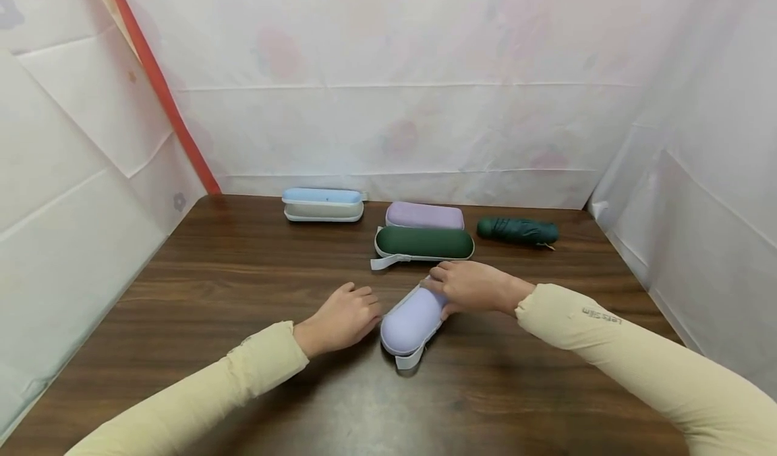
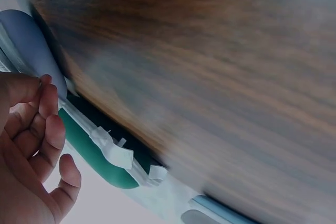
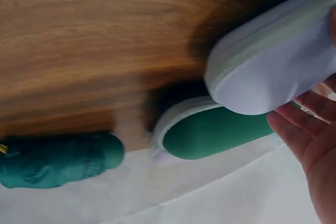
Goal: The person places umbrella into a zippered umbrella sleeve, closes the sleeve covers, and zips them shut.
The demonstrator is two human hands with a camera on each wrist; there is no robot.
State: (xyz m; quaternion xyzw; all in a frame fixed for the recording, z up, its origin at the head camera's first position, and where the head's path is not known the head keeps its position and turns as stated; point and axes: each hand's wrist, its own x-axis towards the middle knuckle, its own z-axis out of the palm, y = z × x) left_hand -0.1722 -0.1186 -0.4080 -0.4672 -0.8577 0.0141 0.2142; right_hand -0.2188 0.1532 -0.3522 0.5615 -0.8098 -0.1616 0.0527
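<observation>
A lavender oblong zip case (image 1: 411, 324) with a pale strap lies slanted on the wooden table. My right hand (image 1: 470, 285) grips its far end, thumb on the near side and fingers over the other. In the right wrist view the fingers (image 3: 296, 129) sit against the case (image 3: 262, 72). My left hand (image 1: 346, 319) is just left of the case, its fingers loosely bent and holding nothing; the left wrist view shows the hand (image 2: 31, 150) with a gap between the curved fingers. Right behind the lavender case lies a dark green zip case (image 1: 425, 242).
Behind the green case sits a purple case (image 1: 425, 215). A light blue and grey case (image 1: 324, 205) stands at the back left, and a folded dark green umbrella (image 1: 517, 231) lies at the back right. White curtains (image 1: 388, 132) enclose the table (image 1: 200, 294).
</observation>
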